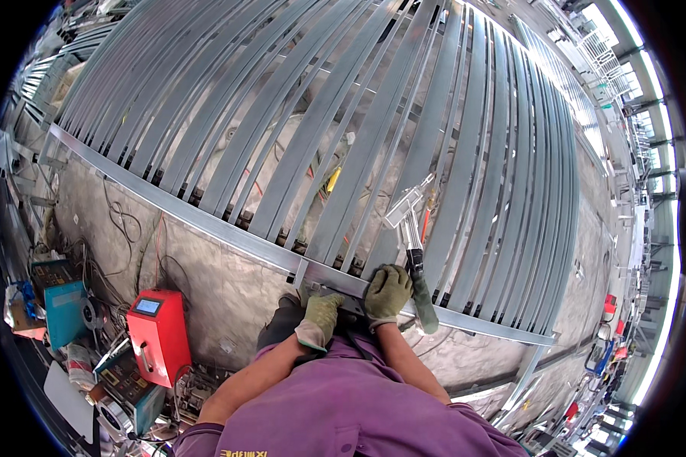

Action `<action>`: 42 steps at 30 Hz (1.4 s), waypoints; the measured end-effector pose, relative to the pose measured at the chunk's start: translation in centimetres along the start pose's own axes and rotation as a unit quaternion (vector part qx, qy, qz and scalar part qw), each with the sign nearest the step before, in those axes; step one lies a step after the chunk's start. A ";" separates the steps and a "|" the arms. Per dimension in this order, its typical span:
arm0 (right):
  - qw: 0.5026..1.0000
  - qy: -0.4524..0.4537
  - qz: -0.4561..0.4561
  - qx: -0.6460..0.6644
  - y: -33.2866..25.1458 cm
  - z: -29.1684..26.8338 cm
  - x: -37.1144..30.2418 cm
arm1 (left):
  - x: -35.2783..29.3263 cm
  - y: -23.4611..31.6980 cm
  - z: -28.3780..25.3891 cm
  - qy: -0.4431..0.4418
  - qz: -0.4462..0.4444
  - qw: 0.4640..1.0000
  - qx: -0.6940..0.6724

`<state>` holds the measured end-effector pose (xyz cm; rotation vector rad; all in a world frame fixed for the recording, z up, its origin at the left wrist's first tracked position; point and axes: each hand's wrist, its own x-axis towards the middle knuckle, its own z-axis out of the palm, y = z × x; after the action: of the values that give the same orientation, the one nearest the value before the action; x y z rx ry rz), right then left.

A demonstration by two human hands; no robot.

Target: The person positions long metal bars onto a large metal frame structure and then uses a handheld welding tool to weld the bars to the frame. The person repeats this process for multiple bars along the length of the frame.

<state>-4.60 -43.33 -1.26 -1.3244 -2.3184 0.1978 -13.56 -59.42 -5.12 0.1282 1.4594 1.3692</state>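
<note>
Near metal rail (329, 276): before the person, along slats' near ends | right gloved hand (389, 292): curled over rail, grip unclear | left gloved hand (320, 318): apart, near side, cannot tell if holding | slats (358, 179): beyond | red box (160, 337): near left

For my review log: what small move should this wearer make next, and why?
Probably shift the gloved right hand slightly to the right and take the green-sleeved tool: it lies right beside that glove, and its sleeved end appears to overhang the near side of the metal rail. What the fingers may be gripping is hidden.
</note>
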 end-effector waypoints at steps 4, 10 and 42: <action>1.000 -0.011 0.004 -0.002 0.1 0.1 -0.3 | 0.4 -2.3 -0.6 -0.010 0.115 0.986 0.122; 1.000 -0.012 -0.006 -0.001 0.2 0.1 -0.3 | 1.1 -2.1 0.0 0.005 0.119 0.959 0.258; 0.938 -0.309 -0.146 0.059 -4.7 -4.6 -0.5 | -0.3 16.5 -11.9 0.237 0.444 0.720 0.478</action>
<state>-5.90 -46.72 4.28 -0.9245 -2.9251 0.7327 -31.12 -61.86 4.80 1.3920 2.6425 1.2021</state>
